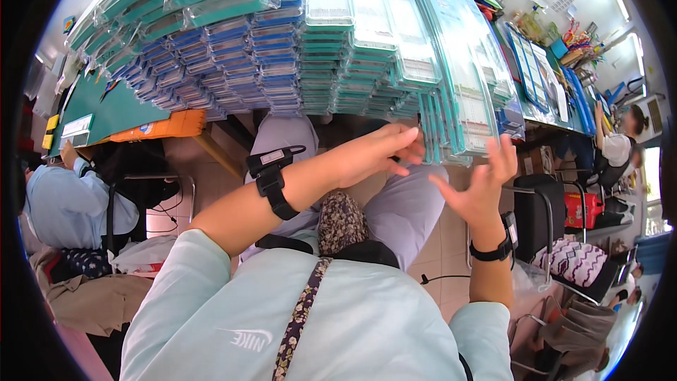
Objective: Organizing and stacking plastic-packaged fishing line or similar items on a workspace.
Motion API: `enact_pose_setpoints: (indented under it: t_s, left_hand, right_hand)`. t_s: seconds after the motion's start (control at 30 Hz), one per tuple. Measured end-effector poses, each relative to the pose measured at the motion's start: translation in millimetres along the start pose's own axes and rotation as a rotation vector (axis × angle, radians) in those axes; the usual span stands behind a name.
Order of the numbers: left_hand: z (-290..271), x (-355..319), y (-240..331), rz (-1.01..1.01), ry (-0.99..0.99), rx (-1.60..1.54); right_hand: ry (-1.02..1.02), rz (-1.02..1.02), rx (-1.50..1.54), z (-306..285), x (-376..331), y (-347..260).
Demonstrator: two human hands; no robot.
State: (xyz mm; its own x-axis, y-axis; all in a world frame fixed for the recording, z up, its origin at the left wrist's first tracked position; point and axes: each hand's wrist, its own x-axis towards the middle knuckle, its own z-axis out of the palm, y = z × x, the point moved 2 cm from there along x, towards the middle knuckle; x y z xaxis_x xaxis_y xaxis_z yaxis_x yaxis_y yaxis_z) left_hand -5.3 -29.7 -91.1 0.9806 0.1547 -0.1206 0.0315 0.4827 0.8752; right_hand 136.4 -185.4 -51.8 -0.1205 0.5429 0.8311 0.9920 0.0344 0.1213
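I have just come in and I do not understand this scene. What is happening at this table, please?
A seated person reaches both bare hands toward stacks of flat teal-edged clear packages piled along the table edge. The left hand touches the lower edge of upright packages, fingers extended. The right hand is open beside them, holding nothing. Each wrist wears a black band. Other people sit nearby on both sides.
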Motion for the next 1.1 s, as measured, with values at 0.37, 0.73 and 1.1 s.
enact_pose_setpoints:
  t_s: [0.37, 0.73, 1.1]
  left_hand:
    - [27, 13, 29, 0.084, 0.152, 0.143]
    - [57, 1, 48, 0.024, 0.183, 0.228]
    - [40, -11, 46, 0.254, 0.295, 0.704]
  right_hand:
    - [-0.464, 1.474, 1.763, 28, 62, 43]
    - [-0.287, 1.495, 1.754, 18, 66, 52]
    - [-0.197, 1.353, 1.559, -37, 76, 19]
